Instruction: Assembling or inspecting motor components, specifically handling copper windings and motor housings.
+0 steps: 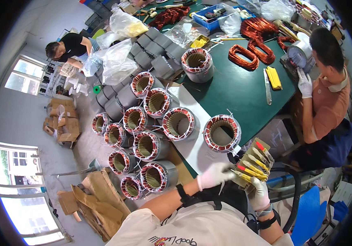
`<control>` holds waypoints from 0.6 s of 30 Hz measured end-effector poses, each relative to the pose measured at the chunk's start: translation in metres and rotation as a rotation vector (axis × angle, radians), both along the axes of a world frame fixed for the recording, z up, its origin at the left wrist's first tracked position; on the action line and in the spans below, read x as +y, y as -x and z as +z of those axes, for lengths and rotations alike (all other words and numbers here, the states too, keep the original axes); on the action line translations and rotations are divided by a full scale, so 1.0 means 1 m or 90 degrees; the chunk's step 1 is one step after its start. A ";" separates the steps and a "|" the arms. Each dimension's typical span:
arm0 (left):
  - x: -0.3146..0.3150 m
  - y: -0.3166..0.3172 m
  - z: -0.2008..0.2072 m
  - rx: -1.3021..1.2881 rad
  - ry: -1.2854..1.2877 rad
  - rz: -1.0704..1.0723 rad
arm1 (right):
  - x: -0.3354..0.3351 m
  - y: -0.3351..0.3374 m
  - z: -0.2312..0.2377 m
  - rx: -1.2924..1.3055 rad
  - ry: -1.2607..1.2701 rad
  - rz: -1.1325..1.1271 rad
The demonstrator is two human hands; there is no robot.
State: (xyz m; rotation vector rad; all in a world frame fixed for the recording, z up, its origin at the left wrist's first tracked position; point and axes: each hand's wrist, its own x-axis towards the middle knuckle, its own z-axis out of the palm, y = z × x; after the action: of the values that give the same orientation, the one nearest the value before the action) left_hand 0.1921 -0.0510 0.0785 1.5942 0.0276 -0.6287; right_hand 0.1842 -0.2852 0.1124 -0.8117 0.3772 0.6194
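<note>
My right hand [259, 193], in a white glove, grips a tan-grey piece [251, 160] from below, its thumb on the near edge. Across that piece lie several yellow, white and red strips; their exact kind I cannot make out. Gloved in white too, my left hand [216, 175] is at the left ends of the strips. Motion smears its fingers, so whether it pinches one is unclear. Just beyond the hands, a motor stator [222, 133] with red-brown windings and white ties stands upright at the table edge.
Several wound stators [153, 177] stand at the left. Another stator [197, 65] stands on the green table [225, 92], with copper coils [243, 57], yellow strips [273, 78] and a metal ruler [267, 87]. A co-worker [325, 90] works at the right; another person [71, 51] bends at the far left.
</note>
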 end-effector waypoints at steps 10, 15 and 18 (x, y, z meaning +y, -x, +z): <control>0.006 -0.030 0.010 0.081 0.146 0.223 | 0.001 -0.003 0.009 -0.035 0.027 -0.012; 0.004 -0.027 0.010 0.075 0.245 0.247 | -0.002 -0.005 0.001 -0.006 0.016 -0.025; -0.002 -0.030 0.015 0.116 0.225 0.279 | -0.004 -0.001 -0.006 -0.002 0.014 -0.019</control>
State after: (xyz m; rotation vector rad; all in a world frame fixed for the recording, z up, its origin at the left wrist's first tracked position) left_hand 0.2219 -0.0526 0.0939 1.1353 0.3718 -0.4051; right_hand 0.1855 -0.2889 0.1065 -0.8268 0.3942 0.5868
